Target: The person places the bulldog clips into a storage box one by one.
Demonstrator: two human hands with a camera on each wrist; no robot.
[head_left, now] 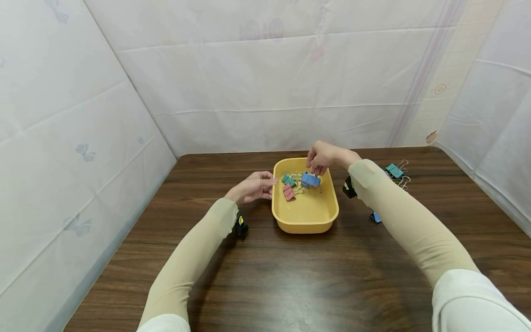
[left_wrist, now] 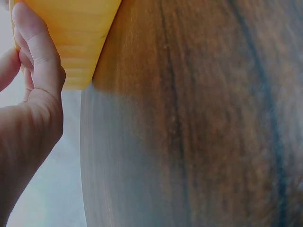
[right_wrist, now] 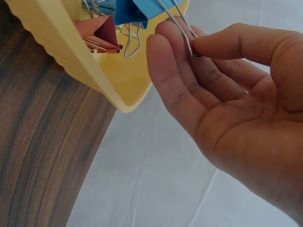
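While the right hand (head_left: 325, 157) is pinching the wire handle of a blue binder clip (head_left: 310, 179) between thumb and fingers, the clip is hanging over the far part of the yellow tray (head_left: 307, 220). At its nine o'clock, a teal clip (head_left: 287, 179) and a pink clip (head_left: 288, 192) are lying inside the tray. The left hand (head_left: 254, 186), fingers loosely extended, is touching the tray's nine o'clock wall, gripping nothing. At three o'clock, another teal clip (head_left: 394, 170) is lying on the wooden table (head_left: 290, 276).

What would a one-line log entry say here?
right hand: pinches blue binder clip over yellow tray | left hand: touches tray's side
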